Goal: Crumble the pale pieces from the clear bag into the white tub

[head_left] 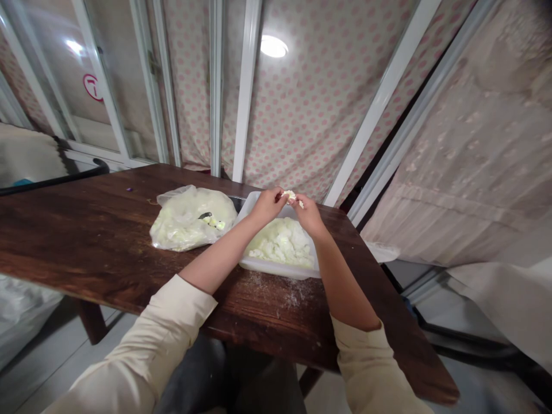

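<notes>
Both hands meet above the far part of a white plastic tub (280,268) that holds a heap of pale, crumbly white-yellow pieces (282,242). Between the fingertips is a small pale clump (289,196). My left hand (269,205) pinches it from the left side. My right hand (308,214) has its fingers closed at the right side of the clump, with another pale bit showing by its fingers. Left of the tub lies a clear plastic bag (192,218) full of similar pale material, with a dark object at its opening.
The dark wooden table (95,230) has white powder scattered near its front edge. Behind it stand white-framed glass panels with a pink-dotted curtain (314,109). A pale lace curtain (483,149) hangs at the right. A plastic bag (23,313) sits low at the left.
</notes>
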Available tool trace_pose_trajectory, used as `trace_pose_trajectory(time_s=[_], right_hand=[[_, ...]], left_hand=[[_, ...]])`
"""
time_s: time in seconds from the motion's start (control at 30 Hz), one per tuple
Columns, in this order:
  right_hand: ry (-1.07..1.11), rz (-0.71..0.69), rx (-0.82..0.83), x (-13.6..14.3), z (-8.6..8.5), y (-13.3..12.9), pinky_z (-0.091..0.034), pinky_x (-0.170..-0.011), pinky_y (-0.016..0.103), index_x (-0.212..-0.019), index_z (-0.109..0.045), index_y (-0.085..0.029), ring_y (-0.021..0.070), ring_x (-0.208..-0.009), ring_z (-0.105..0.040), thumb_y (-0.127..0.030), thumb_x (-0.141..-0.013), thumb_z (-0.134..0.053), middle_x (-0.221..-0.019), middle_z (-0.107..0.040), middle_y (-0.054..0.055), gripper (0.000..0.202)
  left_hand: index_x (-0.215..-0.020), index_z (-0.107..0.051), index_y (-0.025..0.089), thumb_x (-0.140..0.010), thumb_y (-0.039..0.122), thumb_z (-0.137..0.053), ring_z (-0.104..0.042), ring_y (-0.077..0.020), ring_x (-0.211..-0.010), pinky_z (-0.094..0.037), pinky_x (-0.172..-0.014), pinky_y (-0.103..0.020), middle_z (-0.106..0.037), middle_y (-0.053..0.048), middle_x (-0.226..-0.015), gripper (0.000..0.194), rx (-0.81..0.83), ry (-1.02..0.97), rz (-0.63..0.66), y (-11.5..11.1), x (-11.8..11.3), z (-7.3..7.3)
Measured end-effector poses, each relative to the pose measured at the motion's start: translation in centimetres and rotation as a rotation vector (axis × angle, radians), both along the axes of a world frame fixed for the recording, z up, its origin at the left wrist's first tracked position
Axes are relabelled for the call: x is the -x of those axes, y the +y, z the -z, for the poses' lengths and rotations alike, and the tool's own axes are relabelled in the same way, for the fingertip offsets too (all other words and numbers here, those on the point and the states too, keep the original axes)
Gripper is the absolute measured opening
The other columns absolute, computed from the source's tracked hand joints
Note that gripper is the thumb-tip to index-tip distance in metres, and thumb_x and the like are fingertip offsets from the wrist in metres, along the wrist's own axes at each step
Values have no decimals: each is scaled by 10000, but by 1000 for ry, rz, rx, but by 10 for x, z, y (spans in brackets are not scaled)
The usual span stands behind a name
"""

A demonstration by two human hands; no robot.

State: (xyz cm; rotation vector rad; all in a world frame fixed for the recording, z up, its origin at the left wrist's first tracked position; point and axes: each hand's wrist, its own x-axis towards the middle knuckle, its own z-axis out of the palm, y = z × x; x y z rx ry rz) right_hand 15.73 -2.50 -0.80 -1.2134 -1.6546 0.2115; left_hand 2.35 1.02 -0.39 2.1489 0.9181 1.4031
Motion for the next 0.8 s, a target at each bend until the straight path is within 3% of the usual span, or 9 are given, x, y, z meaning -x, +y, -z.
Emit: trace_pose_trajectory(time_s=[0.1, 0.2, 0.33, 0.43, 0.5, 0.57, 0.67, 0.77, 0.8], right_hand=[[38, -30, -14, 2, 0, -1, -309, -602, 261, -672, -456, -196, 133, -616, -389, -505, -793, -411, -633, -430, -14, 335], [101, 23, 25, 1, 2, -1, -285, -558, 253, -654, -426, -202, 118, -567, -357, -484, -802, -396, -595, -388, -29, 320], [226, 143, 105, -2, 7, 5, -239, -485, 243, -603, -385, -205, 99, -499, -318, -424, -799, -446, -536, -353, -46, 301], [527, 35, 170, 3, -2, 0, -223, -425, 221, -617, -355, -213, 79, -440, -279, -374, -797, -480, -514, -300, -69, 273], [747, -207, 135, 11, -20, -19, -287, -414, 204, -618, -331, -217, 66, -415, -270, -325, -798, -497, -512, -280, -81, 268], [815, -615, 62, 23, -44, -53, -418, -474, 216, -606, -316, -218, 64, -425, -324, -292, -795, -525, -527, -298, -78, 291], [847, -1249, 25, 38, -78, -115, -518, -519, 245, -573, -258, -221, 66, -406, -338, -181, -768, -550, -517, -300, -78, 353], [763, -1863, 51, 46, -91, -164, -564, -513, 301, -552, -286, -249, 100, -389, -365, -135, -833, -400, -508, -359, -60, 323], [696, -1914, 118, 46, -91, -176, -563, -513, 308, -541, -294, -254, 110, -394, -396, -153, -867, -349, -481, -342, -59, 345]], left_hand=[[-730, -568, 139, -807, 328, -435, -493, -111, -619, -387, -613, -228, -539, 6, -623, 243, 25, -1, 55, 0, 1, -1], [-850, -591, 127, -826, 244, -330, -578, -143, -768, -435, -697, -244, -636, -48, -818, 287, 93, 103, 97, 1, 4, -2], [-1141, -558, 72, -793, 160, -373, -583, -238, -1010, -434, -833, -311, -607, -167, -1150, 404, 281, 754, -59, -2, 9, -2], [-1148, -588, 55, -733, 156, -514, -589, -288, -1028, -443, -842, -320, -602, -196, -1179, 434, 386, 1035, 20, -7, 11, -5], [-1126, -615, 71, -710, 148, -554, -580, -282, -1053, -440, -865, -301, -603, -175, -1194, 428, 391, 1074, 79, -11, 12, -7], [-1153, -606, 86, -713, 128, -546, -569, -270, -1074, -432, -888, -292, -588, -156, -1226, 446, 386, 1106, 112, -12, 12, -8], [-1163, -604, 98, -702, 87, -525, -590, -256, -1024, -440, -883, -292, -604, -138, -1206, 468, 395, 1139, 141, -9, 12, -5], [-1118, -630, 96, -673, 63, -528, -592, -260, -1007, -442, -884, -297, -627, -128, -1166, 457, 398, 1166, 152, 1, 13, 3], [-1106, -634, 93, -672, 67, -526, -589, -265, -1008, -443, -886, -305, -632, -129, -1154, 448, 389, 1189, 155, 5, 13, 5]])
